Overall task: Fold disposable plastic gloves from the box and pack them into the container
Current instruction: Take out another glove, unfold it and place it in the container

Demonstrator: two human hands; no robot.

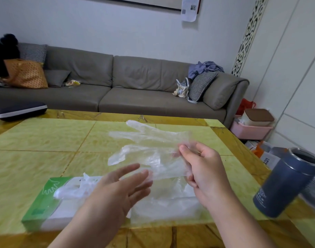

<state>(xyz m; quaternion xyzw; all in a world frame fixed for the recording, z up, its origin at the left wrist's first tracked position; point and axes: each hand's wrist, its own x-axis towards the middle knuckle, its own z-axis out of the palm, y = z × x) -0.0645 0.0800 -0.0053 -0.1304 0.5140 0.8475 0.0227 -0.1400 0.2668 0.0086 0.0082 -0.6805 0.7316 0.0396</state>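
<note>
Glove (149, 151), a clear plastic one, was held spread in the air above the table (37, 138), beyond the box (45, 203), with its cuff end toward the container (287, 183). Likely faults: the thin film could slip from the 1 pinch holding it, or cling and crumple instead of creasing flat; a careless sweep could tip the open container, which stood near the table's edge on the far side of the glove from the box. Right hand (205, 169) pinched the cuff between thumb and curled fingers. Left hand (117, 190) was raised over the box, fingers straight and loosely spread, grasping nothing, tips near the film; contact could not be judged.
</note>
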